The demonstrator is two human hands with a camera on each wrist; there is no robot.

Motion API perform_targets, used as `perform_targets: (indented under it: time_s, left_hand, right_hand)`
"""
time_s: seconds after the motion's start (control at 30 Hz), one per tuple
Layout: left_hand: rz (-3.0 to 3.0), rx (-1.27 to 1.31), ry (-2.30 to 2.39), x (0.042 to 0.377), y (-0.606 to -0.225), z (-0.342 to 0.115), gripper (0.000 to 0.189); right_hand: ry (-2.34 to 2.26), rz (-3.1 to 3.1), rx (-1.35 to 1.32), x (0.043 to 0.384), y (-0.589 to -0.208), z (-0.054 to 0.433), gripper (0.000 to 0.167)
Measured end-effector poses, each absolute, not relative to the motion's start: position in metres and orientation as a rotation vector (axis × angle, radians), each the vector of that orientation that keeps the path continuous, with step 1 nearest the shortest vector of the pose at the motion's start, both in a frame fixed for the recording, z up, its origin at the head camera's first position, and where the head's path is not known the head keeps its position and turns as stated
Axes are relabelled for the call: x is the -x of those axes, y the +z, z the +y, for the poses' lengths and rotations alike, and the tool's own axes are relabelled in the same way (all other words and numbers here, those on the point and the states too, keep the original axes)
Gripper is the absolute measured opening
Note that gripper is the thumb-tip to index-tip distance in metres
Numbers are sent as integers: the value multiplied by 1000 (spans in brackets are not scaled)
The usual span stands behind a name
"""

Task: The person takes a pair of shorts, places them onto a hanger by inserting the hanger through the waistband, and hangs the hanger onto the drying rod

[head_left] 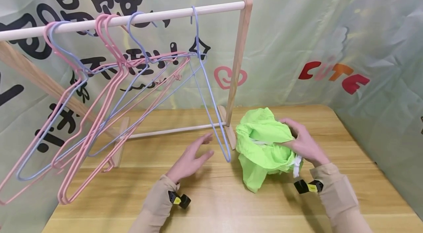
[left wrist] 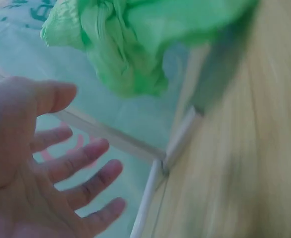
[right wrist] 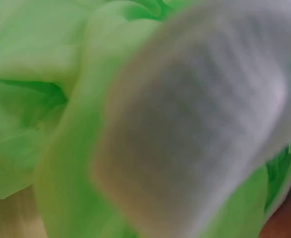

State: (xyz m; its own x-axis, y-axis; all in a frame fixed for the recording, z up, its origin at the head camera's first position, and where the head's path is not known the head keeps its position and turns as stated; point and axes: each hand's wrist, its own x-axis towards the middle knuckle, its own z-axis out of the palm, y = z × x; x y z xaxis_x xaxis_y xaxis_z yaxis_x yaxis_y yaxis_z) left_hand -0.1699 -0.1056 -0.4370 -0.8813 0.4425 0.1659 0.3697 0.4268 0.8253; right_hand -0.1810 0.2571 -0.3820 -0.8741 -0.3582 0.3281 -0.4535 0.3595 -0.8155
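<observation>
Over the bench (head_left: 224, 207), beside the rack (head_left: 238, 60), the green cloth (head_left: 264, 157) is bunched; the right hand (head_left: 304, 145) grips it with curled fingers. The left hand (head_left: 190, 161) (fingers apart, holding nothing) should better take the opposite edge.

A blurred white strap (right wrist: 190, 124) hides part of the rumpled green cloth (right wrist: 73, 153).

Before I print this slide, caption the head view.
Right hand holds green fabric; open left hand near rack of pink and blue hangers.

White strap (right wrist: 185, 134) blurred in right-wrist view
</observation>
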Motion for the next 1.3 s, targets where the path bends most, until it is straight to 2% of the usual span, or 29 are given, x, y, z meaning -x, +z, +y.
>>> perform_targets:
  time_s: [0.2,0.47,0.7,0.83,0.9,0.97,1.1,1.2,1.3]
  left_hand:
    - [2252,-656,1789,173,-423,-97,48]
    - [1888,-415,1854,170,-416,-93,60]
    - [1927,-357,1746,171,-424,-99,66]
    - [1942,-374,1717,172,-430,-104,56]
    - [1915,-351,1758,172,-432,-107,55]
    - [1908,-313,1813,173,-432,-110,56]
    - [1928,-301,1912,175,-429,-113,57]
    - [1968,-350,1920,175,-425,-115,57]
    - [2023,-404,1881,174,-421,-118,56]
  right_hand:
    - [1565,-2424,-736,171,-378,214,45]
    - [1466,-2519,-608,165,-396,168,49]
    - [1484,-2682,-668,165,-415,164,63]
    - [1663,-2816,-856,169,-418,183,77]
    - [1828,-2820,-887,174,-419,196,75]
    - [1941,-2808,-806,182,-419,204,65]
    - [1800,-2850,-561,200,-422,204,47]
    - [1560,-2983,-476,209,-424,197,46]
    - [1412,-3119,-504,212,-424,193,50]
